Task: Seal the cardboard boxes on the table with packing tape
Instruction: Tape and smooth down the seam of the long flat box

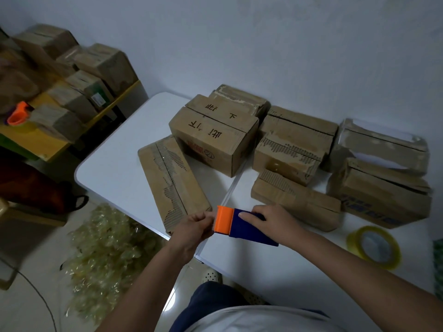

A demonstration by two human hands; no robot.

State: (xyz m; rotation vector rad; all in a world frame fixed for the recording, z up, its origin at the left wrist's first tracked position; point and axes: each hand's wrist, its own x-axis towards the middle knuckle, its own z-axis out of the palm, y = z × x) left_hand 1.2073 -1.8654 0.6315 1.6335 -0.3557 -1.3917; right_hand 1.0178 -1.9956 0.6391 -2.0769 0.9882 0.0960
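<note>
Right hand (268, 220) grips tape dispenser (242, 226) body; left hand (196, 226) pinches at its orange cutter end. Light, rigid plastic; hold behind the serrated blade.

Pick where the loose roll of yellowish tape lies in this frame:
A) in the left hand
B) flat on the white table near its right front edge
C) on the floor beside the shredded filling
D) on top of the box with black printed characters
B: the tape roll lies flat on the white table, right of the right hand holding the dispenser.
</note>
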